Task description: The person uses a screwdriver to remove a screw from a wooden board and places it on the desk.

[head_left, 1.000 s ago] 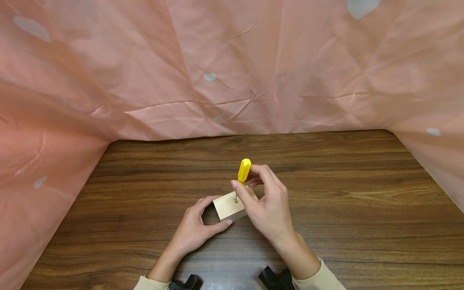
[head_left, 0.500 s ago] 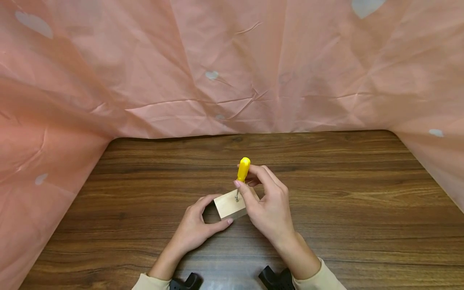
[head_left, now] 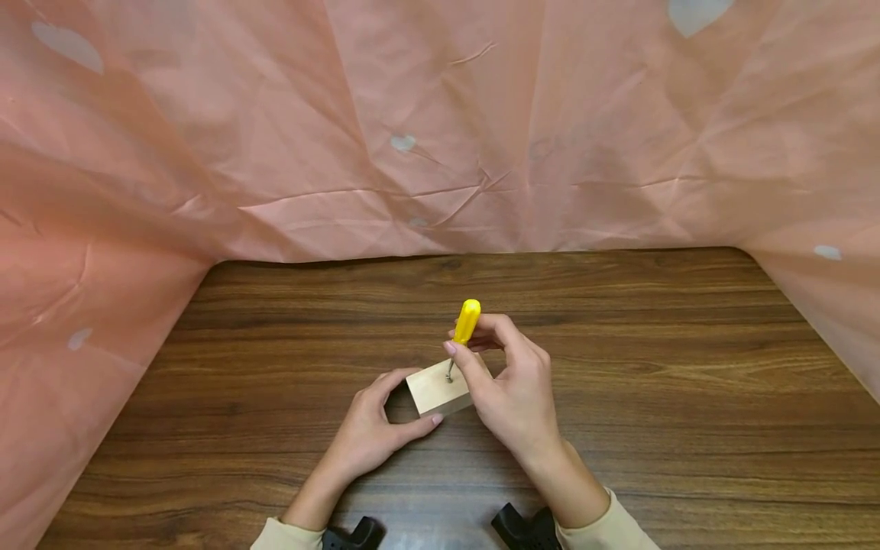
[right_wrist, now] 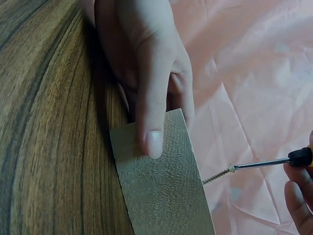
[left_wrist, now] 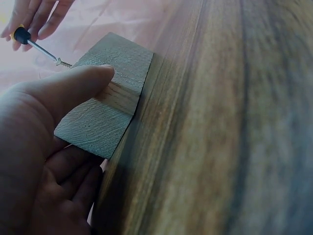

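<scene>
A pale wooden block (head_left: 435, 391) lies on the table, and my left hand (head_left: 371, 428) grips it from the left, thumb on the near side. From the block's top stands a screw (right_wrist: 218, 176), partly sunk, with much of its thread showing in the right wrist view. My right hand (head_left: 516, 389) pinches a screwdriver (head_left: 467, 321) with a yellow handle between thumb and fingers. The screwdriver's metal shaft (left_wrist: 43, 50) meets the screw's head, and screw and shaft lean slightly out of line. Some right-hand fingers are hidden behind the handle.
The brown wood-grain table (head_left: 653, 382) spreads around the hands. A pink cloth (head_left: 440, 137) with pale hearts hangs along its back and sides. Black wrist devices (head_left: 354, 535) sit under both forearms at the near edge.
The screwdriver's handle swayed slightly left, then tipped back to the right, as the right hand's fingers shifted on it. Left hand and block stay almost where they were.
</scene>
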Demonstrator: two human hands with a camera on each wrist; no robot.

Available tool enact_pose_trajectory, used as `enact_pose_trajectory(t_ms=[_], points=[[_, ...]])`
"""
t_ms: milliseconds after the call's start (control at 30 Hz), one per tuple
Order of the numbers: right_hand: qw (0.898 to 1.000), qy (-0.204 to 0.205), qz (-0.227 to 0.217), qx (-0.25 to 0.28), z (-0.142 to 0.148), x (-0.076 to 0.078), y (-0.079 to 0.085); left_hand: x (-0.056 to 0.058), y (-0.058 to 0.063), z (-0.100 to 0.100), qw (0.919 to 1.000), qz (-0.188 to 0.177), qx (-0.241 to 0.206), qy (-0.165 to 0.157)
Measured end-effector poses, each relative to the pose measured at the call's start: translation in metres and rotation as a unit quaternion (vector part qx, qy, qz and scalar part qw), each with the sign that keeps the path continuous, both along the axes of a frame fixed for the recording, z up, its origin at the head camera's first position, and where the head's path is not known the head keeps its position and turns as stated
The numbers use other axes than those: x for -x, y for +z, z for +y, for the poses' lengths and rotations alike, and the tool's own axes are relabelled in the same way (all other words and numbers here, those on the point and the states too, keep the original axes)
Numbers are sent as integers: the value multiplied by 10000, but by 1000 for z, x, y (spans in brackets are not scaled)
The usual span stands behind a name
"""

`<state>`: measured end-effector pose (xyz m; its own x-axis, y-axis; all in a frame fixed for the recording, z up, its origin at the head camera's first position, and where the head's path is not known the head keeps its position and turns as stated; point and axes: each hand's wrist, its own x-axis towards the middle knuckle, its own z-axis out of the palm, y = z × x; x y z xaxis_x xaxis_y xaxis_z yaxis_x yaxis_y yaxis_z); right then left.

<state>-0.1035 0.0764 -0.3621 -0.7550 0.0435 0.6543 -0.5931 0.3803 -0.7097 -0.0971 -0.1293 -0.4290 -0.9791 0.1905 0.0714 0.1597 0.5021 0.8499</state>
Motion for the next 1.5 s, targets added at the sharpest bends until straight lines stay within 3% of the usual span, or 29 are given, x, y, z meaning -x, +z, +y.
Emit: enact_pose_trajectory(t_ms=[267, 600, 1067, 1367, 1500], points=[[9995, 160, -260, -53, -1, -1, 2, 0, -1, 0, 10000, -22, -26, 6], [9999, -17, 112, -88, 0, 1, 0, 0, -1, 0, 10000, -6, -12, -10], [9997, 64, -242, -34, -1, -1, 3, -1, 0, -1, 9999, -73, 28, 95], [9992, -67, 276, -275, -3, 0, -3, -2, -2, 0, 10000, -74, 25, 60], [9993, 54, 269, -238, -3, 0, -1, -1, 0, 0, 10000, -39, 23, 33]])
